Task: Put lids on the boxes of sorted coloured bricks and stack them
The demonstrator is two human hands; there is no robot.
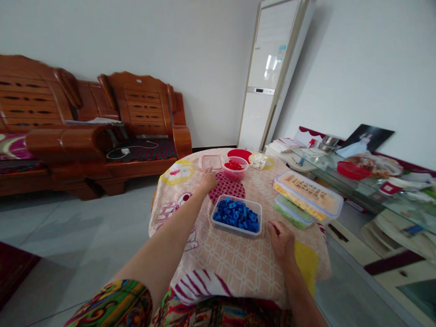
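While wooden seats (143, 109) fill the upper left of the frame and a tall white cabinet (267, 68) leans across the upper right, a round table under a printed cloth (245, 268) takes up the middle, in front of my lap. On its right side, a yellow box (308, 193) rests on a green box (293, 212), overhanging it. At the centre of the frame sits the blue tub (235, 230), full and lidless; I'd judge it the heavier tub, its plastic smooth but stiff enough to lift by two opposite walls under the rim. Just beside it, right of centre, my right hand (283, 240) is loosely curled, thumb close to the forefinger; I can't tell whether anything is pinched there. Above the centre stands the red tub (235, 175), smaller and probably lighter, best cupped round its sides. To its left, my left hand (207, 180) reaches up with the fingers bunched narrow at the near edge of a pink-rimmed lid (211, 161); I can't tell whether they touch it. That lid should be light, slightly bendy and slippery when flat, so its rim is the place to grip. Smallest are the blue bricks (236, 213), red bricks (234, 165) and a white heap (258, 161) at the table's far edge: likely light, hard bits, each suited to a fingertip pinch.
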